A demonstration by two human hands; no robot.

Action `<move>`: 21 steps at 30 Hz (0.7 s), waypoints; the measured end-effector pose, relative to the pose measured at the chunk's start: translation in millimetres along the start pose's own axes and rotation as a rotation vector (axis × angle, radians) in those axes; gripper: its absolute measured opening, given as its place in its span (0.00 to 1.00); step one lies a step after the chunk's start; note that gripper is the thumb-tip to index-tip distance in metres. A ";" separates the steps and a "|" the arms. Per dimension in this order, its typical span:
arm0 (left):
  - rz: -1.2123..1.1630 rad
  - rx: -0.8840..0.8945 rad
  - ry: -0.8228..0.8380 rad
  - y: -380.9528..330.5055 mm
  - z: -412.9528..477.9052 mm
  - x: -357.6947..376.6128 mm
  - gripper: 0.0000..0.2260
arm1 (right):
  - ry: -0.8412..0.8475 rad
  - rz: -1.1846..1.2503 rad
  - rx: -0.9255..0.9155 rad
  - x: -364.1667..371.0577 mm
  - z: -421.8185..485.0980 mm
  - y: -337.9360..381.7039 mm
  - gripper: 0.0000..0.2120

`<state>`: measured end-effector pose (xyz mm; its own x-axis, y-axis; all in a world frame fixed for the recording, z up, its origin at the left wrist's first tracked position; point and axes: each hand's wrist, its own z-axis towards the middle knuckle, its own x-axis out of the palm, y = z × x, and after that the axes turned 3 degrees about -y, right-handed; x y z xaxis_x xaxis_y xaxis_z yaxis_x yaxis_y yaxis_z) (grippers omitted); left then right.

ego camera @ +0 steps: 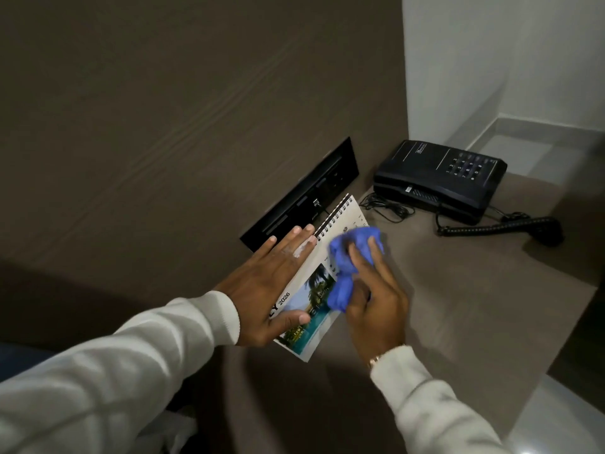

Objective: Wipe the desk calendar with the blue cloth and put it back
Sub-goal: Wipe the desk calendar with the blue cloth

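The desk calendar (314,290) is white and spiral-bound, with a palm and pool photo and "2026" printed on it. It stands tilted on the brown desk (458,290). My left hand (271,283) steadies it: fingers flat along its back edge near the spiral, thumb on the photo side. My right hand (373,296) grips the crumpled blue cloth (350,257) and presses it against the calendar's front face. The cloth hides most of the date grid.
A black telephone (438,178) sits at the back right, its coiled cord (491,227) trailing over the desk, a thin cable bunched to its left. A black socket panel (304,194) is set in the brown wall behind the calendar. The desk's edge drops off at right.
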<state>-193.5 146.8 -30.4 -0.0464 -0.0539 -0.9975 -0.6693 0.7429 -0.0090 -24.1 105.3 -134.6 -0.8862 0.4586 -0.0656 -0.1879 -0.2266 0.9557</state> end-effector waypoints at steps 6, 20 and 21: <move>-0.015 -0.007 0.006 1.3 1.9 1.0 0.43 | 0.067 -0.130 0.047 14.8 11.0 -5.1 0.25; -0.024 0.000 -0.008 4.9 1.3 4.8 0.42 | 0.021 -0.061 0.040 19.2 16.1 -4.3 0.22; -0.036 -0.008 -0.012 4.2 1.2 4.6 0.41 | 0.077 -0.106 0.074 13.8 11.5 -9.2 0.23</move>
<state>-195.7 150.4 -35.1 -0.0137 -0.0724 -0.9973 -0.6765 0.7351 -0.0441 -29.7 123.7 -141.0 -0.8934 0.4086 -0.1868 -0.2532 -0.1145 0.9606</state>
